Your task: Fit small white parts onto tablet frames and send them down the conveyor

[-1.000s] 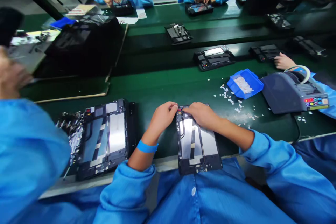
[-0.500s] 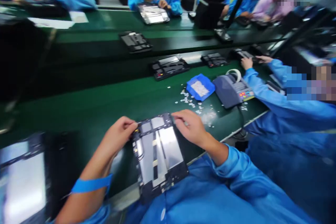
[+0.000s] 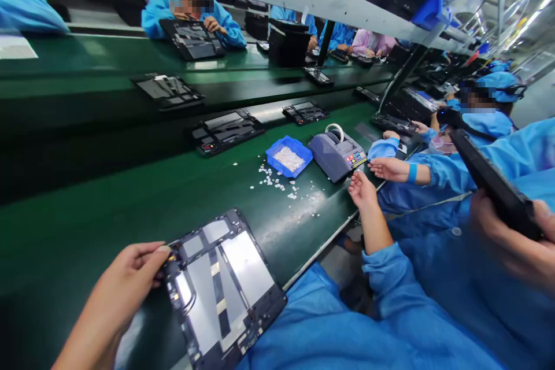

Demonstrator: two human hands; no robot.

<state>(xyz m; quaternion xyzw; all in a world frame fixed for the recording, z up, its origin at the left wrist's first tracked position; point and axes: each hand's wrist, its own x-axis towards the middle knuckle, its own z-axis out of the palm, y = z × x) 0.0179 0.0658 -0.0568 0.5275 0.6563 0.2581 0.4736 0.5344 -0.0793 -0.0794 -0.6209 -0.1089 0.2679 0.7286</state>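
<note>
An open tablet back frame (image 3: 223, 283) with silvery plates lies at the near edge of the green belt, hanging partly over my lap. My left hand (image 3: 125, 283) pinches its top left corner with closed fingers. My right hand (image 3: 362, 189) is stretched out to the right, away from the tablet, its fingers apart and holding nothing. It hovers just in front of the grey tape dispenser (image 3: 336, 153). A neighbour's hand (image 3: 389, 169) with a blue wristband lies right beside mine at the dispenser.
A blue bin (image 3: 288, 156) of small white pieces stands left of the dispenser, with loose white bits (image 3: 281, 185) scattered on the belt (image 3: 87, 214). Black jigs (image 3: 225, 130) ride the far lane. A person at far right holds a black tablet (image 3: 494, 185). Workers sit across the line.
My right hand has left the tablet's top edge and reached right to the tape dispenser. My head has turned right. My left hand keeps hold of the tablet's corner.
</note>
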